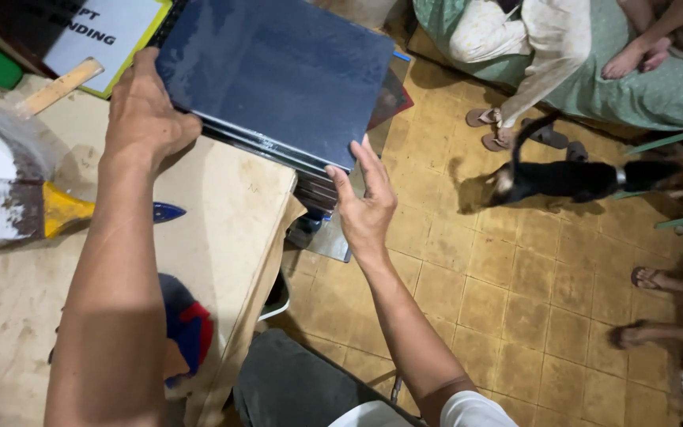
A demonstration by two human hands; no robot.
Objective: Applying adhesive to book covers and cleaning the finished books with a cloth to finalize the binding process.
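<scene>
In the upper middle of the frame lies a stack of dark blue hardbound books (278,75), resting on the far corner of the desk (231,213) and jutting past its edge over the floor; the left hand (145,111) clasps the stack's left edge, thumb on the near side and fingers curled under and out of sight; the right hand (367,202) is spread, palm turned toward the stack, its fingertips touching the lower right corner of the top book; beneath the stack more dark books (318,194) are piled below the desk edge; at the upper left a white printed sheet on a yellow-edged board (108,35) lies partly under the stack, with a wooden stick (61,85) just beside it; at the left of the frame a yellow-handled scraper (61,209) smeared with white paste rests on the stained desk; a red and blue cloth object (187,324) sits near the left forearm; at the right a small black and tan dog (571,178) stands on the yellow tiled floor (499,300), near other people's bare feet and sandals (488,119).
</scene>
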